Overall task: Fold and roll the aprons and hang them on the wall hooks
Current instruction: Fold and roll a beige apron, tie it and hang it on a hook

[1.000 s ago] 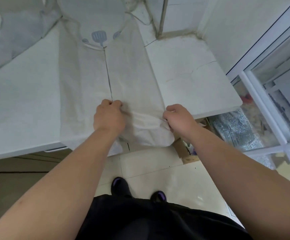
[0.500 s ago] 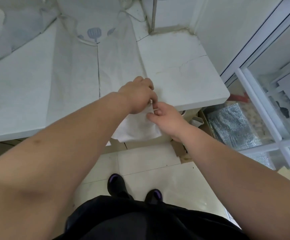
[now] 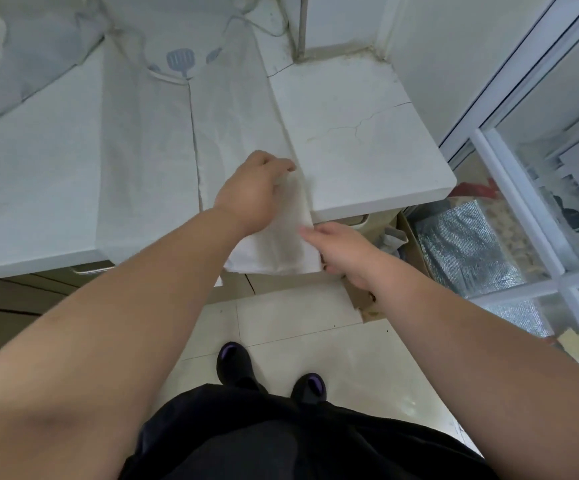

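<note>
A pale apron [image 3: 149, 140] with a blue spatula print lies folded lengthwise on the white counter [image 3: 360, 133], its lower end hanging over the front edge. My left hand [image 3: 251, 192] pinches the apron's right edge at the counter's front. My right hand [image 3: 341, 249] holds the hanging corner just below the edge. No wall hooks are in view.
A second grey-blue apron [image 3: 14, 53] lies bunched at the counter's back left. A white wall and a glass door frame [image 3: 523, 188] close the right side. A cardboard box [image 3: 416, 251] and silver foil material [image 3: 464, 244] sit on the floor under the counter's right end.
My left hand moved from the apron's middle seam over to its right edge, close to my right hand. The right hand slipped a little lower along the hanging part.
</note>
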